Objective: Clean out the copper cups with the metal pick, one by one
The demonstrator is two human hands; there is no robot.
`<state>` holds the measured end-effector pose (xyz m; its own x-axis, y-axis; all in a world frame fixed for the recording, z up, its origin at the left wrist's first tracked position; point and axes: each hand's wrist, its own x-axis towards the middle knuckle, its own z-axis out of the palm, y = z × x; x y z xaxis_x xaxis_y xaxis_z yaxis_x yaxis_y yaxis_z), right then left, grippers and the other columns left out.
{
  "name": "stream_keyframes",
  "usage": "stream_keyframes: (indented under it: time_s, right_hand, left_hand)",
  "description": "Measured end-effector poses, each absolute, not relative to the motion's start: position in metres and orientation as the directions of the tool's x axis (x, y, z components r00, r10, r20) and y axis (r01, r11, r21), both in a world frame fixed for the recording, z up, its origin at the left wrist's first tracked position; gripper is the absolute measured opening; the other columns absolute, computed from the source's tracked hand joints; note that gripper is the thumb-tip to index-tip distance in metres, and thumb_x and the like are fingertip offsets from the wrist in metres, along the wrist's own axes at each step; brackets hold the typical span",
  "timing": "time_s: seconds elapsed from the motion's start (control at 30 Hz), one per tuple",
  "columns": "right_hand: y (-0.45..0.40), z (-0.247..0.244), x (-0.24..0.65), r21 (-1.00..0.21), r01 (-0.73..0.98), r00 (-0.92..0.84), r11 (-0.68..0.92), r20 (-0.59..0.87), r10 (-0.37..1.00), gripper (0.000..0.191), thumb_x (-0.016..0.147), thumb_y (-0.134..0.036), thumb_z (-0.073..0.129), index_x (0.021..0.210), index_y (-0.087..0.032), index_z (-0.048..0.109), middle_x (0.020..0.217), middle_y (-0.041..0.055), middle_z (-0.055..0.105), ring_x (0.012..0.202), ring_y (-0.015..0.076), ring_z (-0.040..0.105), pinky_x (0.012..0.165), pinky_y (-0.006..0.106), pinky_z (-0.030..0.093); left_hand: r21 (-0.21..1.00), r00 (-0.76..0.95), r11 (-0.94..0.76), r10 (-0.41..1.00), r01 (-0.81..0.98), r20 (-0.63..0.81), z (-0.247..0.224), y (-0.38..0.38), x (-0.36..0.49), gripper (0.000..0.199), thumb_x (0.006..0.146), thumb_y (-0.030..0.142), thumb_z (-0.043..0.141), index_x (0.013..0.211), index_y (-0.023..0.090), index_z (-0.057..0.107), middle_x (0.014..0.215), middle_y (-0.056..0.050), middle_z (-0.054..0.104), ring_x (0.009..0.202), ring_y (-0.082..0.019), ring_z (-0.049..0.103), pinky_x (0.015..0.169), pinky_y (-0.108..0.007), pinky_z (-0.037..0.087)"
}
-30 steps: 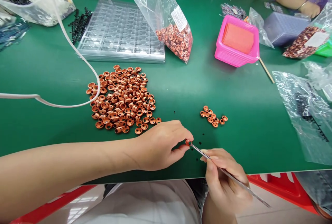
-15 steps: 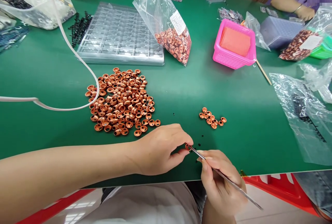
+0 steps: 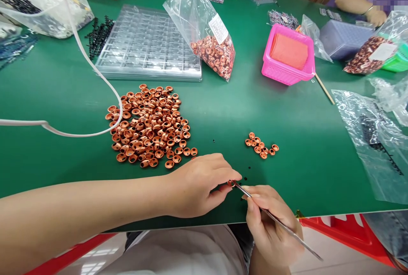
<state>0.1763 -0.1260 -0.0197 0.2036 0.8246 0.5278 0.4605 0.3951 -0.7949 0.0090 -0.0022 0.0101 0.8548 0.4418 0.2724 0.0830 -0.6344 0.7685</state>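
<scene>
Between the thumb and fingertips of my left hand (image 3: pixel 204 185) is a small copper-coloured cup-shaped piece (image 3: pixel 230 183). My right hand (image 3: pixel 276 222) grips a slim metal stick-like tool (image 3: pixel 287 227) like a pen. The tool's tip meets the copper piece, though what it touches inside is too small to tell. Tiny black bits (image 3: pixel 245 178) lie on the table just beyond the fingertips. A large heap of similar copper pieces (image 3: pixel 149 126) is spread beyond my left hand. A smaller group of them (image 3: pixel 261 147) lies beyond my right hand.
Clear plastic trays (image 3: pixel 149 45) and a bag of copper pieces (image 3: pixel 213 54) stand behind the heap. A pink basket (image 3: pixel 287 77) is at the back right, and a plastic bag (image 3: pixel 366 147) lies at the right. A white cord (image 3: pixel 79 49) hangs at the left. Other people's hands (image 3: pixel 376 16) rest at the far side.
My left index finger has shifted slightly to the right over the copper piece. Both hands keep hold of the same things, and the piles look unchanged.
</scene>
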Motion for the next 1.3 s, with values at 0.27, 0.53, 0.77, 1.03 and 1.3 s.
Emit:
stream_keyframes:
  time_s: [0.27,0.53,0.77,1.03,1.3]
  right_hand:
    - [-0.128,-0.020,0.178,-0.779,0.475,0.198,0.410,0.548,0.813,0.045,0.073,0.011,0.058,0.109,-0.016,0.061,0.098,0.0069,0.070,0.090,0.0181,0.067,0.070,0.034,0.058]
    - [-0.128,-0.020,0.178,-0.773,0.500,0.175,0.391,0.532,0.828,0.041,0.074,0.007,0.059,0.107,-0.018,0.062,0.096,0.0064,0.072,0.089,0.0184,0.069,0.070,0.034,0.060]
    - [-0.126,-0.018,0.179,-0.758,0.530,0.163,0.381,0.532,0.831,0.038,0.076,0.003,0.060,0.106,-0.020,0.061,0.094,0.0061,0.072,0.086,0.0173,0.070,0.069,0.032,0.060]
    - [-0.127,-0.018,0.181,-0.769,0.498,0.174,0.401,0.542,0.822,0.041,0.073,0.007,0.059,0.106,-0.017,0.062,0.095,0.0070,0.072,0.086,0.0182,0.070,0.069,0.034,0.060]
    - [-0.127,-0.019,0.179,-0.787,0.462,0.227,0.409,0.551,0.803,0.043,0.073,0.010,0.057,0.107,-0.015,0.061,0.097,0.0064,0.070,0.088,0.0181,0.068,0.067,0.034,0.058]
  left_hand:
    - [0.769,0.855,-0.625,0.466,0.136,0.227,0.006,-0.002,0.007,0.012,0.089,0.014,0.054,0.098,0.014,0.061,0.083,-0.005,0.065,0.076,-0.016,0.054,0.070,-0.028,0.044]
    - [0.772,0.852,-0.610,0.487,0.176,0.192,0.008,-0.004,0.009,0.011,0.090,0.016,0.055,0.099,0.014,0.060,0.081,-0.003,0.065,0.073,-0.016,0.053,0.068,-0.026,0.042]
    - [0.772,0.855,-0.622,0.467,0.134,0.227,0.007,-0.002,0.010,0.013,0.091,0.016,0.055,0.102,0.014,0.062,0.082,-0.005,0.066,0.075,-0.016,0.054,0.069,-0.027,0.043]
    - [0.803,0.872,-0.561,0.476,0.201,0.114,0.015,-0.002,0.004,0.021,0.091,0.016,0.054,0.111,0.014,0.059,0.091,-0.005,0.066,0.082,-0.018,0.056,0.072,-0.027,0.044]
    - [0.816,0.880,-0.530,0.471,0.230,0.058,0.017,0.001,0.004,0.014,0.093,0.015,0.051,0.103,0.015,0.061,0.086,-0.002,0.066,0.079,-0.015,0.056,0.071,-0.024,0.043]
